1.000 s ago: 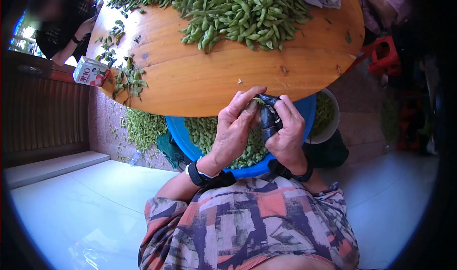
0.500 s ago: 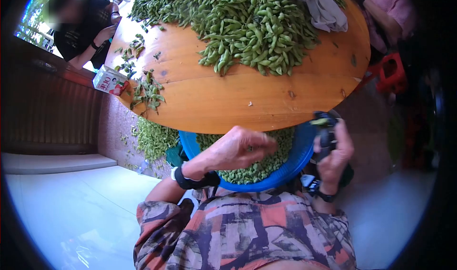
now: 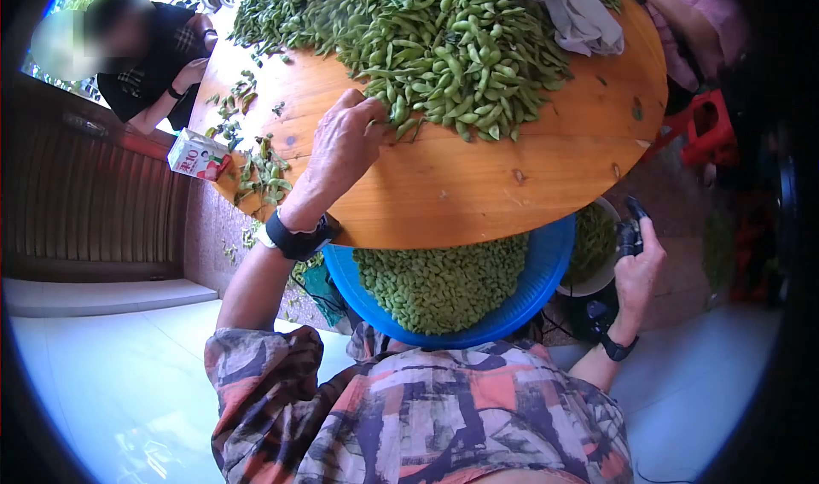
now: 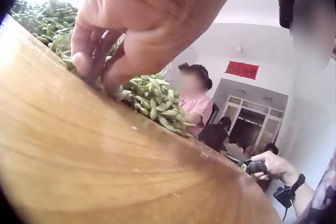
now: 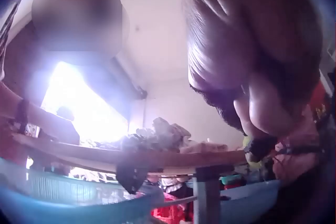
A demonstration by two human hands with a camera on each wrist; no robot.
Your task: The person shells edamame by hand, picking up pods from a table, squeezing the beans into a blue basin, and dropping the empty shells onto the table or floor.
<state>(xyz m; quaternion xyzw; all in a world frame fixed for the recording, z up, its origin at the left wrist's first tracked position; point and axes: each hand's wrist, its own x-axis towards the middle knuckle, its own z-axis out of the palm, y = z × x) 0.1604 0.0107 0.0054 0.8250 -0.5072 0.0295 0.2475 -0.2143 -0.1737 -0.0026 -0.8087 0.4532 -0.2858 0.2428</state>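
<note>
My left hand [image 3: 341, 142] reaches over the wooden table [image 3: 426, 185] to the near edge of a heap of green soybean pods [image 3: 461, 66]. Its fingers bend down to the tabletop and pinch at a pod [image 4: 125, 95] there; the fingertips partly hide it. Out to the right, beyond the blue basin [image 3: 554, 266], is my right hand [image 3: 638, 266], beside a white bucket [image 3: 593, 288]. Its thumb and index finger have black coverings. A small pale green bit [image 4: 243, 167] shows at their tips; I cannot tell whether they grip it.
Shelled green beans [image 3: 439, 288] fill the basin below the table's near edge. Leafy scraps [image 3: 264, 177] and a printed carton [image 3: 198, 155] lie at the table's left edge. A pale cloth [image 3: 576, 14] rests by the heap. Other people sit at the far sides; a red stool [image 3: 710, 130] stands right.
Both hands were together over the basin, then parted. My left hand has moved up to the heap on the table. The right has moved out to the right, beside the bucket.
</note>
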